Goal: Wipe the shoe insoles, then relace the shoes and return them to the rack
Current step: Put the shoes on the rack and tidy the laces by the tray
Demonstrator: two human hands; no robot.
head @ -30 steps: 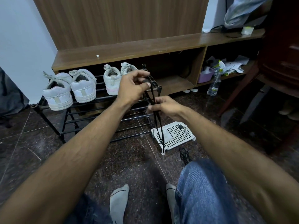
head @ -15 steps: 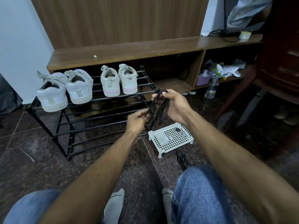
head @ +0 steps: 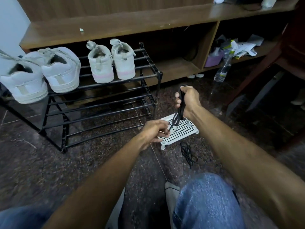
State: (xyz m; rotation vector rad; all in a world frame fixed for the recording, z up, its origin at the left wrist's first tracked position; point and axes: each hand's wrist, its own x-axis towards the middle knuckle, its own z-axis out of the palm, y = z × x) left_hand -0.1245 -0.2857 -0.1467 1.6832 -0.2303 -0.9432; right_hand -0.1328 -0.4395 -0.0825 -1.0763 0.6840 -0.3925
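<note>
Black shoelace (head: 179,111) is bunched in several strands, running from the right hand (head: 187,100) down to the left hand (head: 155,132). Right hand is clenched around the upper bundle, held above the floor. Left hand pinches the lower end between fingertips, just over the white perforated tray (head: 181,129). Looks like the lace is being stretched taut to straighten or even it out before threading — my read, not confirmed.

Second black lace (head: 188,154) lies loose on the floor (head: 82,171), just beside the tray's near edge — parked within reach, likely for the other shoe.

No black shoe in view; cannot tell which shoe this lace belongs to. Insoles not visible either.

Black metal rack (head: 145,90) stands left of the hands. Top tier holds two pairs, heels outward: large white sneakers (head: 42,73) at the left end, smaller white shoes with pink soles (head: 112,61) toward the right end. Lower tiers hold nothing I can see.

Behind the rack is a wooden shelf unit (head: 115,25); a clear plastic bottle (head: 222,71) stands on the floor near its right compartment.

Relacing step not started on a shoe yet.
</note>
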